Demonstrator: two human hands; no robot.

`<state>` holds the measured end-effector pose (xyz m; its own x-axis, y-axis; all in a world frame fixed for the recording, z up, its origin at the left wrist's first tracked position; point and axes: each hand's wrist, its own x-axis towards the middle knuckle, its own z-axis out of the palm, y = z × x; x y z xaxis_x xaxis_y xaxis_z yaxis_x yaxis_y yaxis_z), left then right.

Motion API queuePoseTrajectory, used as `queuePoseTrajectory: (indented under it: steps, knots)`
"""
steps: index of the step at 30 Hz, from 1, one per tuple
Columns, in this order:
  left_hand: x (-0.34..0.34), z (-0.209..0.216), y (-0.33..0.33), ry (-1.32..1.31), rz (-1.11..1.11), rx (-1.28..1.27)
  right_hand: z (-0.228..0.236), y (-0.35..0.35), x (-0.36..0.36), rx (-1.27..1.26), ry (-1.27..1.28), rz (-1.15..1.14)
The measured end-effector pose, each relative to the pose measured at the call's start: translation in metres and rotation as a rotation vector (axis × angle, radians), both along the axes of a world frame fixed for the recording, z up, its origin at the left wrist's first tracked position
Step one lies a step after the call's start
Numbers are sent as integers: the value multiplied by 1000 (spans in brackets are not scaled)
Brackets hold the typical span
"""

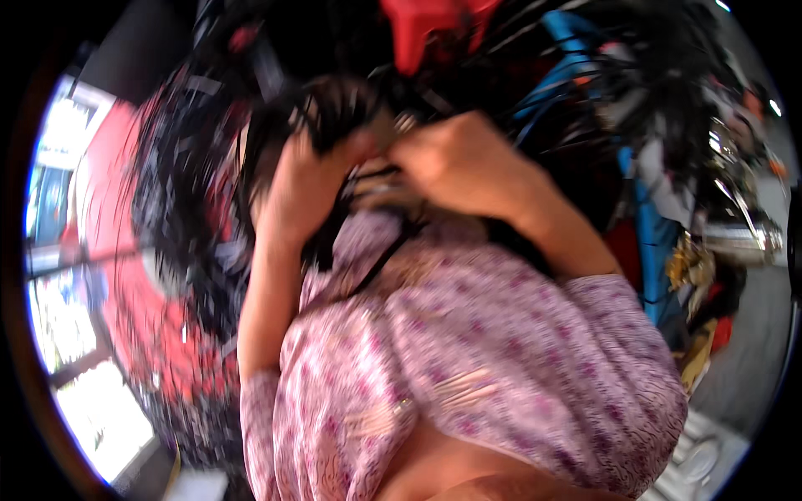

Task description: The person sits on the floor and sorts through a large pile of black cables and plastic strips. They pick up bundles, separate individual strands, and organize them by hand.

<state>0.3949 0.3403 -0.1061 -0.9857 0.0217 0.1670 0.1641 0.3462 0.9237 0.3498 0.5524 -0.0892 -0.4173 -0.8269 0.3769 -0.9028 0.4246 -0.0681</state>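
Note:
Both my hands meet in front of my chest, smeared by motion. My left hand (296, 179) is bent inward among thin black strands (334, 104), its thumb side toward the other hand. It looks closed, but what lies in it is too blurred to name. My right hand (455, 159) is curled, knuckles up, with its fingertips close to the left thumb. A small shiny spot shows at those fingertips, and I cannot make out what they pinch. Below the hands is my pink and purple patterned garment (493, 334).
Heaps of black strips (188, 192) lie at the left over a red surface (104, 167). At the far side is a red object (426, 29). A blue frame-like piece (656, 250) runs down the right, near a shiny metal container (739, 238). Bright windows (100, 417) stand at far left.

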Motion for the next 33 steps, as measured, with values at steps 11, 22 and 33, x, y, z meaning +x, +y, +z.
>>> queuePoseTrajectory:
  steps: [11, 22, 33]
  knots:
    - [1, 7, -9, -356, -66, 520, 8, 82, -55, -903, 38, -736]
    - [-1, 2, -37, -473, -202, 688, -87, 325, -154, -997, -450, -1463]
    - [-9, 9, -38, -461, -118, 826, -25, 285, -123, -1507, -290, -804]
